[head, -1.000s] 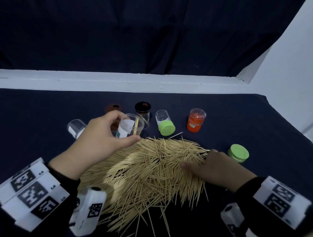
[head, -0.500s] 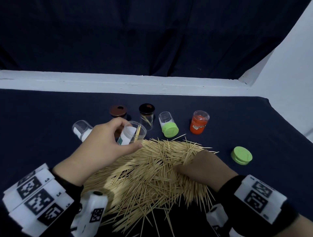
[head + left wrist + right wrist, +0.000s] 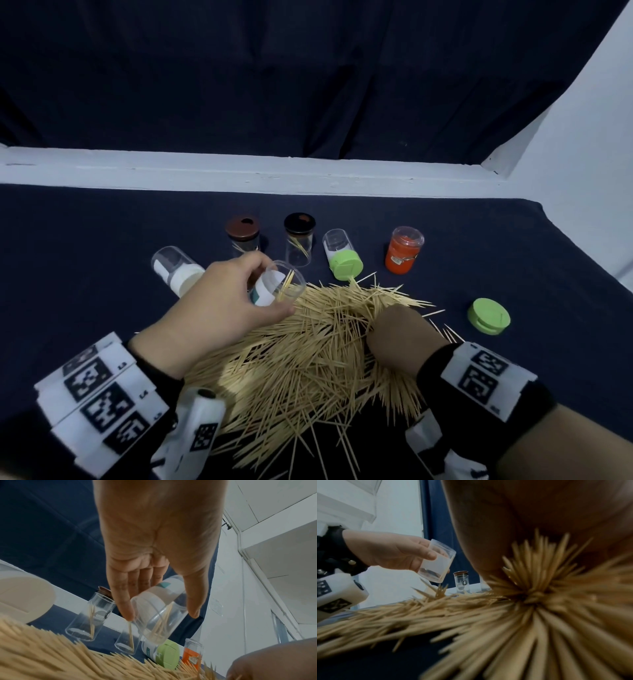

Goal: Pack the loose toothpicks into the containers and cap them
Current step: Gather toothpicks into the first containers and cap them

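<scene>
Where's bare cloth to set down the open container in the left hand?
Bare navy cloth lies left of the toppled white-capped clear container, and between the orange jar and the loose green cap. Crowded: the toothpick pile in front, and the back row of jars.

Dark blue cloth-covered table [image 3: 85, 240]; toothpick heap [image 3: 308, 359] under the right hand [image 3: 400, 339], capped jars [image 3: 299, 240] beyond, green lid [image 3: 488, 316] right of it.
</scene>
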